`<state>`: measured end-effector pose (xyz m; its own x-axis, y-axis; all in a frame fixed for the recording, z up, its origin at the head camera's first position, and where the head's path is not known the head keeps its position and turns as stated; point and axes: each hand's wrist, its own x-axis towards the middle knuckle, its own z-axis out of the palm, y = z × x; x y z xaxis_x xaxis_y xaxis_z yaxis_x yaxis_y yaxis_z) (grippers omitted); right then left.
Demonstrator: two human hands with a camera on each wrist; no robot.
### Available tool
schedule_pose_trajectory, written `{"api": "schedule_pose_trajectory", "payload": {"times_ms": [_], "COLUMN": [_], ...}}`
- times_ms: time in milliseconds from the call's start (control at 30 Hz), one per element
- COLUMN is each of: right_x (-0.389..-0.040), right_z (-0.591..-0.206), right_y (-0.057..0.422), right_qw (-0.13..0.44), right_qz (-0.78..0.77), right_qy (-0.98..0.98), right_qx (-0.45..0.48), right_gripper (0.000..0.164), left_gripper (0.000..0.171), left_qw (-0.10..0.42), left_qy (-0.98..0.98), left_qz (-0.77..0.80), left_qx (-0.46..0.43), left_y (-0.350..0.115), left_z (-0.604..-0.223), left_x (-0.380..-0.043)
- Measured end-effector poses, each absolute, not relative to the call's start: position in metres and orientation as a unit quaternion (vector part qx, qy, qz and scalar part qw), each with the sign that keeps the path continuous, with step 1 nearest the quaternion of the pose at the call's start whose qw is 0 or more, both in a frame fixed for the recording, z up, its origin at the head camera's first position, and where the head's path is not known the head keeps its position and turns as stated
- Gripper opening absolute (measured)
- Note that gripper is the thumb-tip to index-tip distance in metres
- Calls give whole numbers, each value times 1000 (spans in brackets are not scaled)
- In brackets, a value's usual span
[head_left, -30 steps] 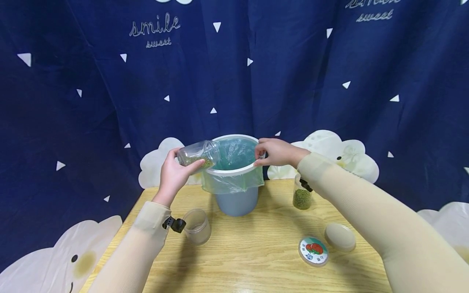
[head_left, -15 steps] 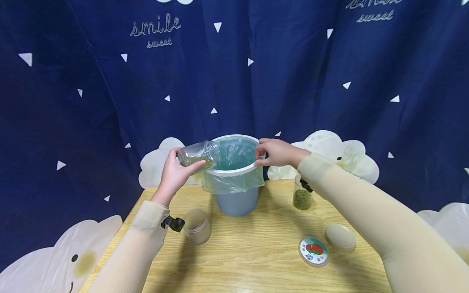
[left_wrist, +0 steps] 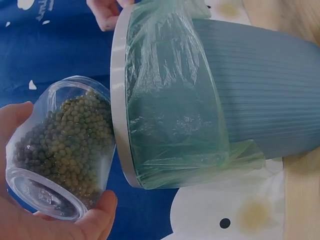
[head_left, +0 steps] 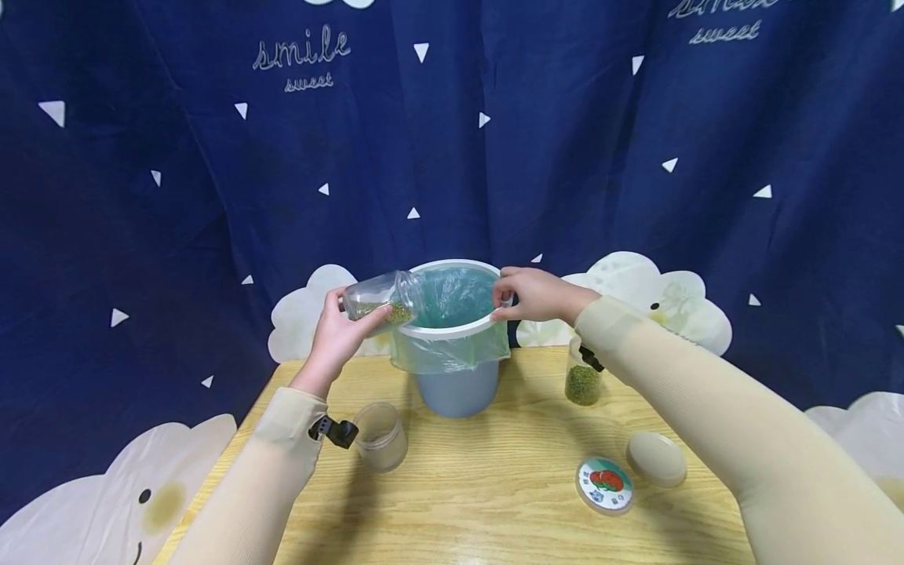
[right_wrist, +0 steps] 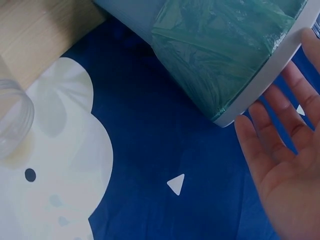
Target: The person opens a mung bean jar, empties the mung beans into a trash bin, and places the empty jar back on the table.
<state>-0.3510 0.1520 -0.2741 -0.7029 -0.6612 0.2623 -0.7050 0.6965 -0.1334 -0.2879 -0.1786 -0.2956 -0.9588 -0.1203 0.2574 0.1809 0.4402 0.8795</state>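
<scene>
My left hand (head_left: pixel 333 339) grips a clear plastic jar (head_left: pixel 369 292) tipped on its side, its mouth at the left rim of a blue-grey trash can (head_left: pixel 457 391). Small green beans, like mung beans (left_wrist: pixel 75 145), lie along the lower side of the jar in the left wrist view. A thin green trash bag (head_left: pixel 452 355) lines the can and folds over its white rim (left_wrist: pixel 119 100). My right hand (head_left: pixel 542 294) holds that rim on the right side, thumb and fingers on either side of it. The bottom inside the can is hidden.
On the wooden table (head_left: pixel 480 486), an open clear jar (head_left: pixel 381 451) stands front left. Another jar with green beans (head_left: pixel 582 384) stands right, partly behind my forearm. A lid with a tomato picture (head_left: pixel 604 485) and a plain lid (head_left: pixel 657 458) lie front right. A blue curtain (head_left: pixel 452 157) hangs behind.
</scene>
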Motion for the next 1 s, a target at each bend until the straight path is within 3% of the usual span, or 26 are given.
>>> {"api": "schedule_pose_trajectory", "payload": {"times_ms": [500, 1000], "right_x": [-352, -349], "right_z": [-274, -274], "right_y": [154, 152], "right_qw": [102, 92], "right_qz": [115, 120], "right_qy": [-914, -916], "right_qx": [377, 372], "right_gripper": [21, 22], "left_gripper": [79, 80], "left_qw": [120, 148], "left_qy": [-824, -792], "left_qz": [-554, -593], "left_qx": [-11, -13], "left_y": [-179, -175], "left_z": [-294, -298], "left_x": [-289, -289]}}
